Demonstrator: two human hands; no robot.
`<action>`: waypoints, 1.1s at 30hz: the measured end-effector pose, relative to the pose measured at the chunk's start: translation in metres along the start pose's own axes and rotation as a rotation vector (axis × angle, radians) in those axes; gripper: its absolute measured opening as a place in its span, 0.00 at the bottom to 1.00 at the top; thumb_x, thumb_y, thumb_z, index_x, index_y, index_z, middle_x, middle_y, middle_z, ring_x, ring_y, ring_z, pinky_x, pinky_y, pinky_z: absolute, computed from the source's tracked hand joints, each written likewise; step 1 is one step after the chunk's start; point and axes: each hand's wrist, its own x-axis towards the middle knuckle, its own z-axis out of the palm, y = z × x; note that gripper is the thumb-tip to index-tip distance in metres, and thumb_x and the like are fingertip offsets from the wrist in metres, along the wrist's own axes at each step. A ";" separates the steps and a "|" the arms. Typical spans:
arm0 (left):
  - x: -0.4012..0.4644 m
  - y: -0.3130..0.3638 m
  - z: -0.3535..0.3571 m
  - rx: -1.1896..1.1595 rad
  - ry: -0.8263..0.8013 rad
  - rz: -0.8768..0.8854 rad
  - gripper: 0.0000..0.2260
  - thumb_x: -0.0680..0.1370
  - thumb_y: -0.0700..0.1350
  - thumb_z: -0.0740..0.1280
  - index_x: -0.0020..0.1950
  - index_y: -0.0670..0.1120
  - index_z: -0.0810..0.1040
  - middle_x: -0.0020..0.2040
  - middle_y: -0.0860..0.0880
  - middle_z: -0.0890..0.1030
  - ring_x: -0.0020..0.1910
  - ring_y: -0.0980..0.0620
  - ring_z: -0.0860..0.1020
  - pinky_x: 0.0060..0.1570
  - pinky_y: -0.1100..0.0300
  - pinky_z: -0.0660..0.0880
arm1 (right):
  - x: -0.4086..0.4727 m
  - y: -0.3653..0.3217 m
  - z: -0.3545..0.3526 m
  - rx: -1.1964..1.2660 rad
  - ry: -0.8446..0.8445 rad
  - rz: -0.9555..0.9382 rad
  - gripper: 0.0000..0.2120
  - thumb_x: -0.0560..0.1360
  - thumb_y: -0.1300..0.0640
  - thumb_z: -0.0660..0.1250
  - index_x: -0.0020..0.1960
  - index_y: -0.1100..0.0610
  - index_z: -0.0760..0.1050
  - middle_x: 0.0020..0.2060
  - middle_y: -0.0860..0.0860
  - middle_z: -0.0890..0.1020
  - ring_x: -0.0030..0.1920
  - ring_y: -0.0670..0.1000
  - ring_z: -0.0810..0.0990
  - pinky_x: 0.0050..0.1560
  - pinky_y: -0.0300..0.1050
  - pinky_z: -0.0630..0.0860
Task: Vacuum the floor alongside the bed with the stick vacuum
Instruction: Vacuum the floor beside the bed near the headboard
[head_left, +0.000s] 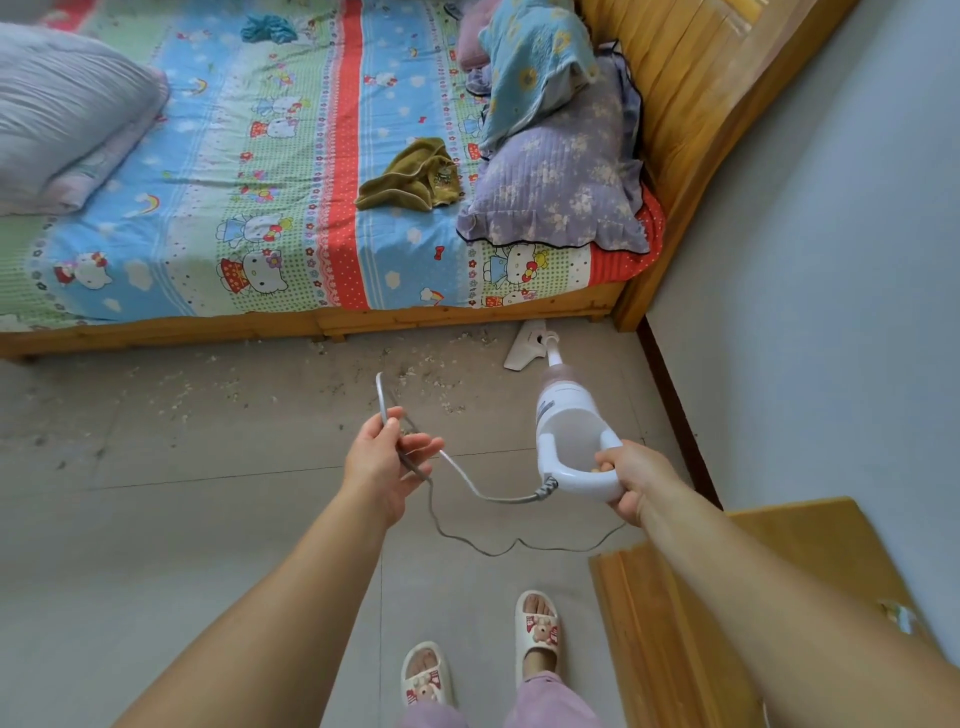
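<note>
A white stick vacuum (563, 415) slants down from my right hand (631, 475), which grips its loop handle. Its flat floor head (524, 348) sits on the grey floor (208, 467) close to the bed's wooden side rail (311, 322), near the headboard corner. My left hand (387, 454) holds a loop of the grey power cord (478, 488), pinched between thumb and fingers; the cord runs to the handle's rear and trails on the floor. Small pale crumbs and dark specks (431, 384) are scattered along the floor beside the bed.
The bed carries a cartoon-print sheet (291, 208), a purple pillow (561, 192), an olive cloth (415, 179) and a grey rolled quilt (62, 119). A wooden headboard (691, 130) meets the wall (831, 260) at right. A wooden cabinet (675, 623) stands at lower right. My slippered feet (483, 660) are below.
</note>
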 end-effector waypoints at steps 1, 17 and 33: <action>0.000 -0.001 0.003 -0.012 0.003 0.002 0.11 0.84 0.44 0.52 0.57 0.49 0.74 0.29 0.48 0.78 0.39 0.47 0.82 0.44 0.51 0.77 | 0.003 -0.003 0.001 0.002 -0.007 -0.004 0.17 0.78 0.69 0.56 0.65 0.62 0.71 0.31 0.51 0.68 0.14 0.42 0.70 0.18 0.29 0.67; 0.018 -0.003 0.055 -0.080 0.028 0.005 0.11 0.84 0.43 0.53 0.60 0.47 0.73 0.29 0.48 0.68 0.30 0.52 0.70 0.37 0.57 0.75 | 0.044 -0.021 -0.051 -0.145 -0.063 -0.048 0.22 0.76 0.72 0.56 0.68 0.59 0.71 0.32 0.54 0.72 0.16 0.43 0.68 0.20 0.33 0.69; 0.020 -0.007 0.075 -0.088 0.064 -0.004 0.11 0.83 0.43 0.53 0.59 0.46 0.74 0.30 0.48 0.69 0.30 0.51 0.70 0.36 0.57 0.74 | 0.044 -0.027 -0.056 -0.217 -0.123 -0.090 0.20 0.75 0.74 0.56 0.60 0.55 0.73 0.38 0.57 0.75 0.28 0.48 0.67 0.28 0.40 0.71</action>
